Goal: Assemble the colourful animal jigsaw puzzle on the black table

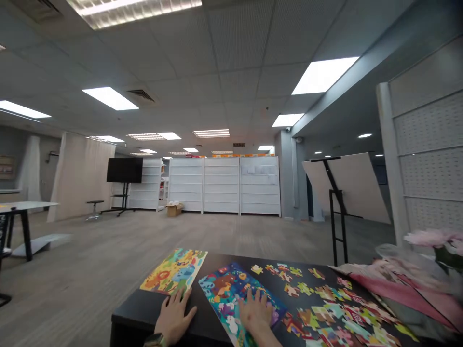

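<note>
My left hand [175, 314] lies with its fingers spread, fingertips at the lower edge of a yellow puzzle picture [177, 271] that shows cartoon animals. A watch [155, 340] is on the left wrist. Flat on top of a dark blue puzzle picture [224, 289], also with cartoon animals, rests my right hand [255, 311], its fingers apart and nothing held in them. Part of the blue picture is hidden beneath that hand. To the right, many loose jigsaw pieces [336, 308] are scattered and partly heaped on the black table [139, 308].
A wrapped bouquet [408, 284] with pink flowers lies at the table's right side. Beyond the table stand a tilted white board on a stand [347, 185], white shelving [222, 185], a cardboard box [174, 209] and a black screen [125, 170]. Another table [27, 206] is at far left.
</note>
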Tool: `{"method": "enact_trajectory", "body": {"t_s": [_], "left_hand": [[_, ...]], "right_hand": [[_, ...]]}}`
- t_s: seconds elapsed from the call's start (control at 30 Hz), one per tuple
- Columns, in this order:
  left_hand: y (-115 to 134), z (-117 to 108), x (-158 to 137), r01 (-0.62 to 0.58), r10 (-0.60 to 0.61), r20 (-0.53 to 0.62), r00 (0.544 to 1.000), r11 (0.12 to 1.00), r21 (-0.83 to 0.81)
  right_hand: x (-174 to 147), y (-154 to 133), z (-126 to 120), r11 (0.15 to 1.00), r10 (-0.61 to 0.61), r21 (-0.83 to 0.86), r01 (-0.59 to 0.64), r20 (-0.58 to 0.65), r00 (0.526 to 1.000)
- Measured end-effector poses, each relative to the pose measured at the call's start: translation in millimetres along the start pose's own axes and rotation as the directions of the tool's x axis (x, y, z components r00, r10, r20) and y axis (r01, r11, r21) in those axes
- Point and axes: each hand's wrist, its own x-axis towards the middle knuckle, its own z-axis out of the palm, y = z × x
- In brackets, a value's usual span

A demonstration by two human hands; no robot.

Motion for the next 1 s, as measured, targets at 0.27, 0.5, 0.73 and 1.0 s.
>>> {"method": "enact_trajectory", "body": {"t_s": [0.27, 0.5, 0.73, 1.0], "left_hand": [[-9.5, 7.5, 13.8, 0.072, -0.072, -0.001, 0.997, 0.997, 0.033], [-17.2, 26.8, 21.7, 0.108, -0.108, 0.064, 0.992, 0.994, -0.010], [-64.2, 16.3, 93.1, 0.120, -0.119, 0.119, 0.986, 0.993, 0.004], [-100.0, 23.6, 139.8, 0.067, -0.086, 0.322, 0.943, 0.995, 0.068]], "right_hand": [[28.9, -1.6, -24.3, 0.931, -0.366, 0.038, 0.364, 0.072, 0.928], [53.6, -18.8, 20.5, 0.910, -0.403, 0.143, 0.390, 0.072, 0.912], [105.1, -62.6, 62.0, 0.986, -0.162, 0.038, 0.164, -0.048, 0.986], [127.5, -71.6, 107.8, 0.999, -0.005, -0.039, -0.004, -0.227, 0.974]]}}
